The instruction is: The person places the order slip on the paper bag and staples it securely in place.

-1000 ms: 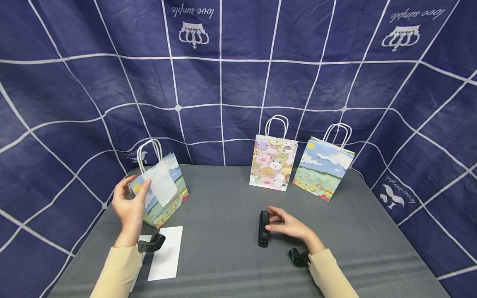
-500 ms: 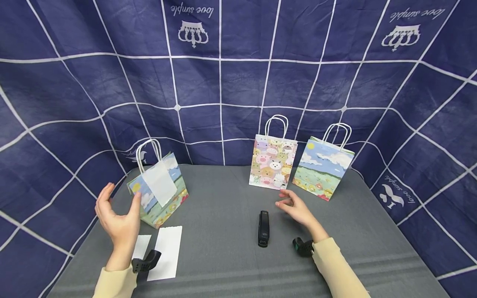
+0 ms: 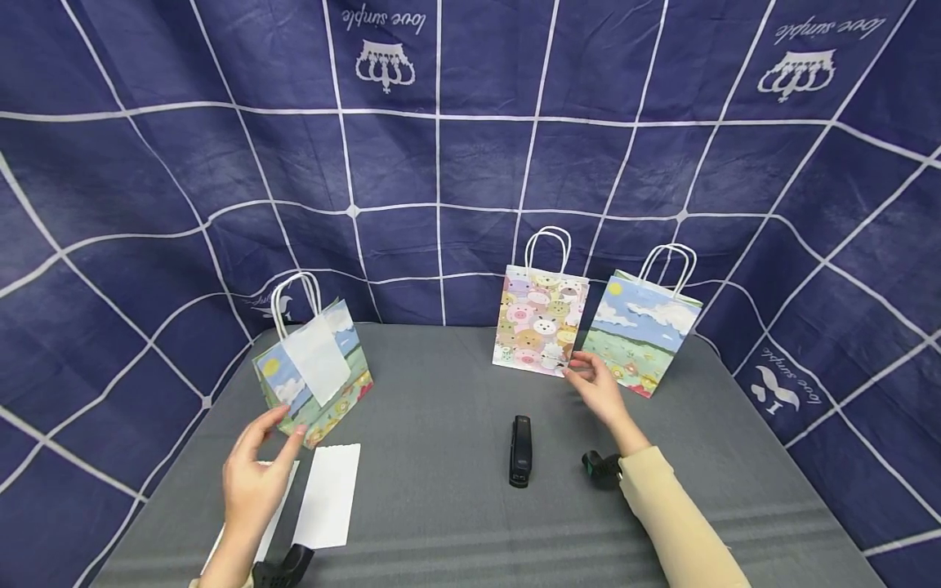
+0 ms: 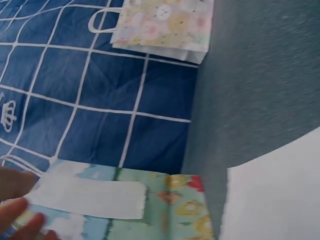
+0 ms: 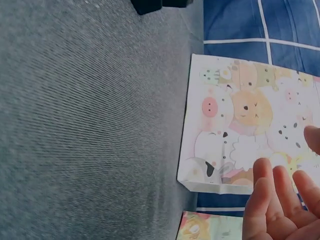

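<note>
My right hand [image 3: 601, 395] is by the lower right corner of the paper gift bag with cartoon animals [image 3: 539, 322]. In the right wrist view its fingers [image 5: 280, 202] are spread at that bag's side; whether they touch it I cannot tell. My left hand [image 3: 256, 483], fingers parted and holding nothing, hovers over a white paper strip [image 3: 283, 510] that it partly hides. A second white strip [image 3: 328, 496] lies beside it. Just beyond stands a landscape gift bag [image 3: 345, 351] with a white paper piece [image 3: 318, 359] across its front.
A black stapler [image 3: 520, 451] lies mid-table on the grey cloth [image 3: 434, 490]. Another landscape gift bag [image 3: 642, 327] stands right of the animal bag, near my right hand. A blue grid curtain [image 3: 470, 163] closes off the back and sides.
My right hand has left the stapler and moved forward to the animal bag. My left hand has come away from the left bag, back toward the white strips.
</note>
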Available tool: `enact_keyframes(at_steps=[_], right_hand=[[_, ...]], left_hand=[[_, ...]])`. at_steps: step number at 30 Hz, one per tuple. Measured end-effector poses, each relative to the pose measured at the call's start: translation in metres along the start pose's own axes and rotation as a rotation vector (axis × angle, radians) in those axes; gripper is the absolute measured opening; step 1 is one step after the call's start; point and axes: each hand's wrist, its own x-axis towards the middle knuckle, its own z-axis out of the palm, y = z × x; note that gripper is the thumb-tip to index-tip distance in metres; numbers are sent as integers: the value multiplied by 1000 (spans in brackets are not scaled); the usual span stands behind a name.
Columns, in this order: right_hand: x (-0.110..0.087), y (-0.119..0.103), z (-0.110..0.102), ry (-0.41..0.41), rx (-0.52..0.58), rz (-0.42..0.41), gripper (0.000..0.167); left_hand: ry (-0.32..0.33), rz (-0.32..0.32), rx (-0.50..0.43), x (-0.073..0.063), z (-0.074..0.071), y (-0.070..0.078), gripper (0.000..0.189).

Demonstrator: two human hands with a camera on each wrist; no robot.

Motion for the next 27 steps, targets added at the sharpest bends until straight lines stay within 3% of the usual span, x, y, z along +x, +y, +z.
enact_keyframes(at_steps=[5, 8, 14, 21, 27], right_hand=[[7, -2, 0, 46, 15, 19, 48], [11, -2, 0, 66, 6, 27, 51], [18, -1, 2, 78, -60, 31, 57], [24, -4, 6, 105, -77, 4, 56], [29, -1, 10, 144, -91, -8, 52]], left_hand=[[-302, -148, 191, -14, 2, -4, 48], [-406, -188, 245, -19, 5, -9, 54], [-455, -198, 253, -29, 12, -22, 56], [-496, -225, 326, -36, 19, -36, 57], [-459, -247, 344, -41, 22, -42, 62]])
